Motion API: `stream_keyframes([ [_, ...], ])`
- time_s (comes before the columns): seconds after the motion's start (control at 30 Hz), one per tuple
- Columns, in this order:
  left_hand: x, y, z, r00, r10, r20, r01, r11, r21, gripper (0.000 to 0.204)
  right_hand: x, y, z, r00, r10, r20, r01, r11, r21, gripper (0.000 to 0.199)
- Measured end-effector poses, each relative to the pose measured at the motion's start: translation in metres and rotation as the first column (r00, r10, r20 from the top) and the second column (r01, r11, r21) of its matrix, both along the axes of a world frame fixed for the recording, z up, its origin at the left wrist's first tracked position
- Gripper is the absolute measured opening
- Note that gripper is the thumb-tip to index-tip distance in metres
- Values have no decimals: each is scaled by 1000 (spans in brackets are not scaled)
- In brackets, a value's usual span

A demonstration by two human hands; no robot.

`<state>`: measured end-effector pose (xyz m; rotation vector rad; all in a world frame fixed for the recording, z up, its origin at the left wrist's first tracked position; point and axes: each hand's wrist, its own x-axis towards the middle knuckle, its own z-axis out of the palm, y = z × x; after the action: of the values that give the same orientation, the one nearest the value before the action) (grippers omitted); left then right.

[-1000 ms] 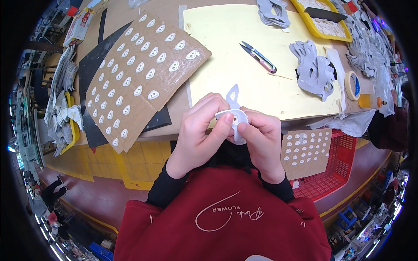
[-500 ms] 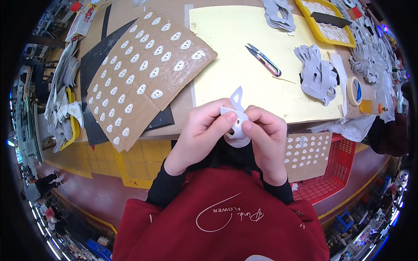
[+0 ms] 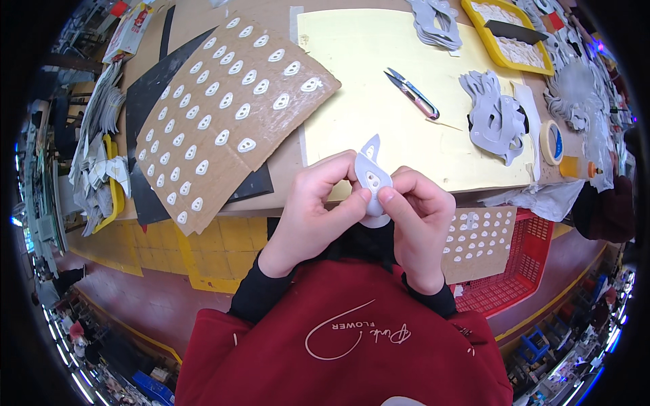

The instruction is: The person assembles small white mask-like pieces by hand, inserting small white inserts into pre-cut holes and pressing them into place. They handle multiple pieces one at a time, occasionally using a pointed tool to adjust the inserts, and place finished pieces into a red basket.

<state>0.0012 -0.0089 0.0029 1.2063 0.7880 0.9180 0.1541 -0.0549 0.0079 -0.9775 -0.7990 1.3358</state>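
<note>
Between my hands is a light grey, curved cut-out piece (image 3: 366,166), its pointed end sticking up above the fingers. On its face sits a small white rounded-triangle patch (image 3: 373,181) with holes. My left hand (image 3: 317,203) pinches the piece from the left, thumb in front and fingers behind. From the other side my right hand (image 3: 423,213) grips it the same way, the two thumb tips close together just below the patch. The fingers behind partly hide the piece. To the left lies a brown cardboard sheet (image 3: 284,125) with rows of similar white patches.
Thread snips (image 3: 412,93) lie on a pale yellow sheet (image 3: 359,54). Grey cut-outs (image 3: 494,125) are heaped at right, near a tape roll (image 3: 546,143) and an orange bottle (image 3: 574,166). A yellow tray (image 3: 482,37) stands behind. Below the table edge is a red basket (image 3: 531,254).
The grey piece has turned in my hands, so the white patch now faces up more fully. My right hand has shifted slightly right and down; the left thumb has moved lower.
</note>
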Motion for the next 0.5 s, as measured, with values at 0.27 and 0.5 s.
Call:
stream_keyframes([
  [0.27,-2,0,5,999,51,-18,-51,999,-9,25,-11,-2,-8,988,25,154,-26,1000,2,6],
  [0.5,-17,19,2,863,484,147,-468,874,-130,21,2,0,-14,795,333,507,-366,930,-37,25],
])
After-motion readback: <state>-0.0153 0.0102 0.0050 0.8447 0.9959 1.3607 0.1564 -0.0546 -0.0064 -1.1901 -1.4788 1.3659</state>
